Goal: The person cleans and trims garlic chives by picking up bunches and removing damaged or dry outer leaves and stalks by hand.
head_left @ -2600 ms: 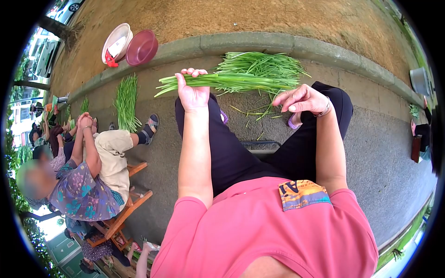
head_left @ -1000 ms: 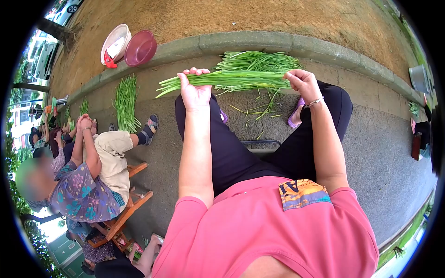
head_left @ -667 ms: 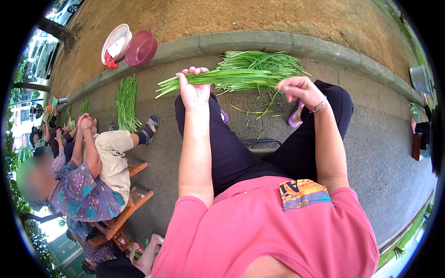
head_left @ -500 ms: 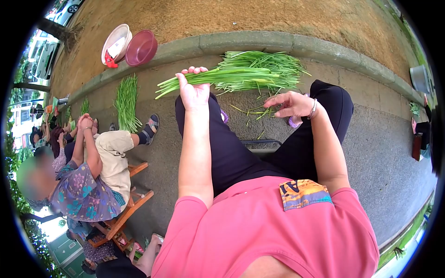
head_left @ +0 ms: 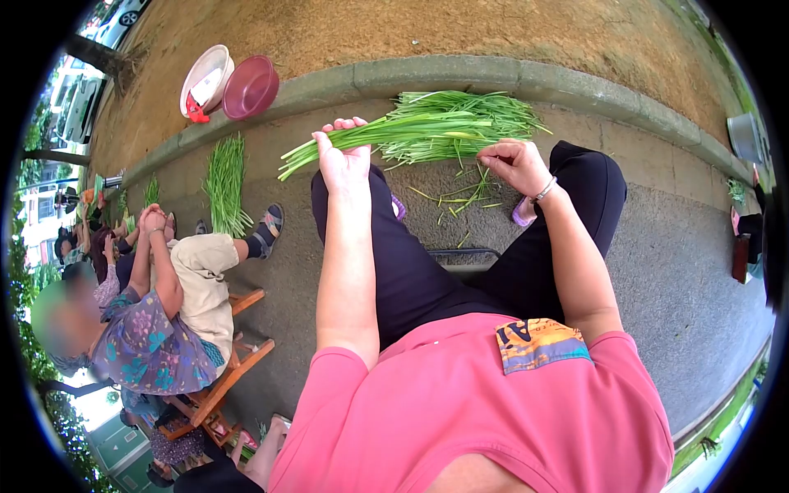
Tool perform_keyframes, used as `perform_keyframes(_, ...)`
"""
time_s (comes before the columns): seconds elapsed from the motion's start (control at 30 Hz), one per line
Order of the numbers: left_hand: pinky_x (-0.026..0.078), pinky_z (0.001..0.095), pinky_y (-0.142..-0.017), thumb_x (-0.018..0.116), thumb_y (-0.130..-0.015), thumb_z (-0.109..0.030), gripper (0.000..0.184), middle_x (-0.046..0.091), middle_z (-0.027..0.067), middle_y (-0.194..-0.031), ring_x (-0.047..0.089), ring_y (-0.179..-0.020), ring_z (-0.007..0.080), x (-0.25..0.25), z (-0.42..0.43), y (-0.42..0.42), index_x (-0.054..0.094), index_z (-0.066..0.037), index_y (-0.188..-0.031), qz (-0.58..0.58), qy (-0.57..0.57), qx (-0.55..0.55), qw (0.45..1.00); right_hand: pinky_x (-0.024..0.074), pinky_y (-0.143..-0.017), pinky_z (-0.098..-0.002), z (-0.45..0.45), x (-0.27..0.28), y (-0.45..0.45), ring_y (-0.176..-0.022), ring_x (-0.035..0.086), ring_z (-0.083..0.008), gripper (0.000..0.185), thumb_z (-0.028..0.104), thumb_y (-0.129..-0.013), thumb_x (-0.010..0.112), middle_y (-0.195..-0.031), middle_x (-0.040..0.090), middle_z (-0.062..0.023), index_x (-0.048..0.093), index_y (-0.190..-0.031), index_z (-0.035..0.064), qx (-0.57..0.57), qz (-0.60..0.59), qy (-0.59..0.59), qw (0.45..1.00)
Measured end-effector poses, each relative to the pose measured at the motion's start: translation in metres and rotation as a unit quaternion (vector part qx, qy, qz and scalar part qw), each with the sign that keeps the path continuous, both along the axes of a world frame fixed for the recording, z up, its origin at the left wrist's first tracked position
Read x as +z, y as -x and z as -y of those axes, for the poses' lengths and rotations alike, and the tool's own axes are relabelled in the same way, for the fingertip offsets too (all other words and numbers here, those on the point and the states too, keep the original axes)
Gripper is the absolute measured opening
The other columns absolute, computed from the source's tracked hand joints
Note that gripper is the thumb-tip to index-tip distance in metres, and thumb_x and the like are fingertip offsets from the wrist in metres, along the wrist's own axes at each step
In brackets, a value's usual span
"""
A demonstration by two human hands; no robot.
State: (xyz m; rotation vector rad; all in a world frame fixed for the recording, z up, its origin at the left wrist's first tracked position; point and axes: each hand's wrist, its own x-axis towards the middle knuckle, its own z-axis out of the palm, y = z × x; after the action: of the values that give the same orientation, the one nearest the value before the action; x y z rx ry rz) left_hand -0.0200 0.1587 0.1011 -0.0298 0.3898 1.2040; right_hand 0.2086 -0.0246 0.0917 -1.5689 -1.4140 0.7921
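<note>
My left hand [head_left: 343,160] is wrapped round a bunch of long green stalks [head_left: 419,130], which reaches out to the right over a larger green pile [head_left: 509,115] on the pavement. Just right of the bunch's far end, my right hand [head_left: 519,164] is pinched, with thumb and fingertips together. Whatever lies between those fingertips is too small to name. Loose trimmings [head_left: 472,195] lie on the ground below the pile, between my feet.
A stone kerb [head_left: 394,78] runs behind the pile. A pink-white basin [head_left: 205,70] and a dark red basin [head_left: 251,88] stand at the upper left. Another green pile [head_left: 224,185] lies beside a seated person [head_left: 156,337]. A metal pot [head_left: 744,137] is far right.
My right hand has moved from the bunch's right end, opened lower down, then come back up and closed in a pinch. The left hand still holds the bunch, now tilted slightly more.
</note>
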Motion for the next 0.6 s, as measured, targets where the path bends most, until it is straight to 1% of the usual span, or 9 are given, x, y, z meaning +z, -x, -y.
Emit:
perform_keyframes(0.07, 0.045, 0.0422, -0.071, 0.028, -0.092, -0.042, 0.043, 0.05, 0.009, -0.067, 0.049, -0.064, 0.0235, 0.001, 0.0, -0.001, 0.046, -0.006, -0.074, -0.003, 0.007, 0.005, 1.0, 0.0439, -0.054, -0.0259, -0.002, 0.001, 0.001, -0.056, 0.054, -0.0147, 0.016, 0.008, -0.075, 0.063, -0.065, 0.057, -0.0084, 0.065, -0.09, 0.0036, -0.047, 0.051, -0.061, 0.996)
perform_keyframes(0.1, 0.045, 0.0422, -0.072, 0.028, -0.092, -0.042, 0.043, 0.049, 0.0088, -0.067, 0.049, -0.064, 0.0234, 0.001, 0.0, -0.002, 0.045, -0.006, -0.074, -0.005, 0.014, 0.008, 1.0, 0.0439, -0.054, -0.0259, -0.002, 0.002, 0.001, -0.056, 0.054, -0.0147, 0.016, 0.008, -0.075, 0.063, -0.065, 0.057, -0.0084, 0.065, -0.09, 0.0036, -0.047, 0.051, -0.061, 0.996)
perform_keyframes(0.17, 0.045, 0.0422, -0.072, 0.027, -0.092, -0.042, 0.044, 0.049, 0.0086, -0.066, 0.049, -0.064, 0.0234, 0.001, 0.0, -0.002, 0.045, -0.006, -0.074, -0.006, 0.02, 0.011, 1.0, 0.0398, -0.05, -0.025, -0.002, 0.007, 0.003, -0.051, 0.046, -0.0119, 0.02, 0.007, -0.075, 0.062, -0.064, 0.054, -0.0049, 0.064, -0.095, 0.0046, -0.081, 0.068, -0.057, 0.993)
perform_keyframes(0.2, 0.044, 0.0421, -0.072, 0.027, -0.092, -0.042, 0.044, 0.049, 0.0084, -0.066, 0.049, -0.063, 0.0232, 0.0, -0.001, -0.002, 0.045, -0.006, -0.074, -0.003, 0.022, 0.01, 1.0, 0.0398, -0.05, -0.025, -0.002, 0.009, 0.003, -0.051, 0.046, -0.0119, 0.02, 0.007, -0.075, 0.062, -0.064, 0.054, -0.0049, 0.064, -0.095, 0.0046, -0.081, 0.068, -0.057, 0.993)
perform_keyframes(0.27, 0.044, 0.0421, -0.073, 0.028, -0.092, -0.042, 0.044, 0.048, 0.0082, -0.065, 0.049, -0.063, 0.0231, -0.001, -0.001, -0.002, 0.045, -0.006, -0.074, -0.001, 0.024, 0.007, 1.0, 0.0429, -0.053, -0.0274, -0.003, 0.011, 0.005, -0.053, 0.05, -0.0158, 0.023, 0.008, -0.075, 0.062, -0.069, 0.056, -0.0071, 0.063, -0.098, 0.0071, -0.095, 0.079, -0.043, 0.991)
perform_keyframes(0.4, 0.044, 0.0419, -0.072, 0.027, -0.091, -0.043, 0.045, 0.046, 0.0079, -0.063, 0.047, -0.062, 0.0223, 0.0, 0.0, -0.004, 0.044, -0.006, -0.073, -0.002, 0.029, 0.003, 1.0, 0.043, -0.053, -0.028, -0.006, 0.007, 0.005, -0.054, 0.05, -0.0166, 0.025, 0.008, -0.075, 0.062, -0.069, 0.054, -0.007, 0.063, -0.1, 0.0088, -0.102, 0.085, -0.036, 0.991)
perform_keyframes(0.5, 0.044, 0.0416, -0.071, 0.028, -0.091, -0.043, 0.045, 0.046, 0.0078, -0.063, 0.046, -0.061, 0.022, 0.003, 0.002, -0.005, 0.044, -0.006, -0.072, -0.005, 0.037, -0.001, 0.999, 0.0435, -0.056, -0.03, -0.008, 0.002, 0.006, -0.057, 0.051, -0.0192, 0.025, 0.009, -0.074, 0.063, -0.069, 0.052, -0.0071, 0.063, -0.099, 0.0098, -0.106, 0.106, -0.036, 0.988)
perform_keyframes(0.57, 0.044, 0.0414, -0.071, 0.028, -0.091, -0.043, 0.045, 0.045, 0.0077, -0.063, 0.046, -0.061, 0.0219, 0.002, 0.002, -0.005, 0.044, -0.006, -0.072, -0.009, 0.041, -0.003, 0.999, 0.0436, -0.06, -0.032, -0.011, -0.003, 0.007, -0.063, 0.051, -0.0209, 0.024, 0.01, -0.073, 0.064, -0.071, 0.05, -0.0072, 0.064, -0.097, 0.0108, -0.111, 0.125, -0.068, 0.984)
perform_keyframes(0.6, 0.043, 0.0424, -0.073, 0.027, -0.091, -0.043, 0.047, 0.046, 0.0088, -0.063, 0.047, -0.062, 0.023, 0.0, 0.002, -0.005, 0.045, -0.005, -0.071, 0.0, 0.037, -0.011, 0.999, 0.0436, -0.06, -0.032, -0.011, -0.004, 0.007, -0.063, 0.051, -0.0209, 0.024, 0.01, -0.073, 0.064, -0.071, 0.05, -0.0072, 0.064, -0.097, 0.0108, -0.112, 0.125, -0.068, 0.983)
